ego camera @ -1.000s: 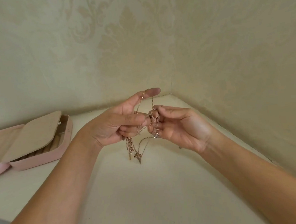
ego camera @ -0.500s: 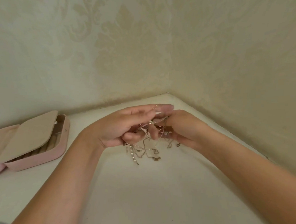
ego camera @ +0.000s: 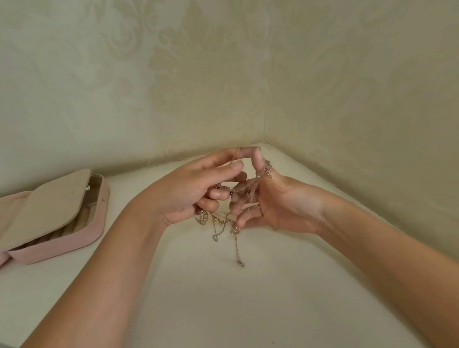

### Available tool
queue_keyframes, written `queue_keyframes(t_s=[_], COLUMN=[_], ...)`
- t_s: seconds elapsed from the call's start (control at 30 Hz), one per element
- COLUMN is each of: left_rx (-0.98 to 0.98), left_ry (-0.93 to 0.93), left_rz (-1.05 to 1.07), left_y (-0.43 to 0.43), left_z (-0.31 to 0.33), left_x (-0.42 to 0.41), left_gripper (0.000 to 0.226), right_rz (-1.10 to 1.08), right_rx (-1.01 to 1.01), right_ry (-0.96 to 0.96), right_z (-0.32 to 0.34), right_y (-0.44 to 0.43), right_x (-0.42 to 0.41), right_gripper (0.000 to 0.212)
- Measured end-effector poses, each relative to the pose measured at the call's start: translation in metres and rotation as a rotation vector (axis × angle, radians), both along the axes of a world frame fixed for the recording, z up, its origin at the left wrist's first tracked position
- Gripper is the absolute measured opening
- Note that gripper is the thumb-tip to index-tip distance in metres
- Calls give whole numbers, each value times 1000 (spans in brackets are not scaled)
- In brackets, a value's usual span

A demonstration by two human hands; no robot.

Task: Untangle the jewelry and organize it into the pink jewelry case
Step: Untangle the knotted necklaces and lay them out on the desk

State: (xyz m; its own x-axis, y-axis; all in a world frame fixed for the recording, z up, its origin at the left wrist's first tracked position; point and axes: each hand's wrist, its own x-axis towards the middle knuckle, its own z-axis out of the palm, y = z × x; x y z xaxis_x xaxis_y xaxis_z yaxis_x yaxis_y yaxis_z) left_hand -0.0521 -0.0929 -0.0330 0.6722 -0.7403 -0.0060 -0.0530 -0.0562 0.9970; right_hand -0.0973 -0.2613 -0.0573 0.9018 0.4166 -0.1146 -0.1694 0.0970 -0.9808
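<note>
Bare left hand (ego camera: 189, 193), bare right hand (ego camera: 279, 205), both forearms (ego camera: 100, 286) bare

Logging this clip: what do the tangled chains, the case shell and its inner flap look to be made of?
The tangled chains: thin metal links, gold to rose tone, glinting in places; plated or solid cannot be told. The case shell: smooth matte pink, likely faux leather over stiff board. The inner flap: beige, dull and soft-looking, perhaps velvety fabric.
</note>
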Motion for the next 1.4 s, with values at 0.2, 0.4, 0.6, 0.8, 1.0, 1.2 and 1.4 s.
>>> queue_keyframes(t_s=[0.2, 0.4, 0.6, 0.8, 1.0, 1.2, 1.4], left_rx=[7, 3, 12, -46, -102, -155, -66], left_ry=[-117, -135, -212, -139, -43, 7, -143], left_rz=[50, 92, 185, 91, -40, -61, 75], left_y=[7, 6, 11, 10, 14, 17, 19], left_z=[0, -3, -2, 2, 5, 7, 6], left_x=[7, 9, 12, 8, 7, 6, 11], left_gripper=[56, 62, 61, 47, 35, 32, 29], right_rz=[-270, -340, -339, -366, -217, -252, -316], right_rx=[77, -144, -445, -459, -374, -261, -159], right_ry=[-8, -93, -186, -244, -246, -253, -251], right_z=[0, 10, 16, 3, -2, -6, -1], right_y=[6, -9, -12, -7, 1, 7, 0], right_x=[4, 3, -4, 0, 0, -1, 0], right_gripper=[46, 34, 38, 31, 42, 16, 18])
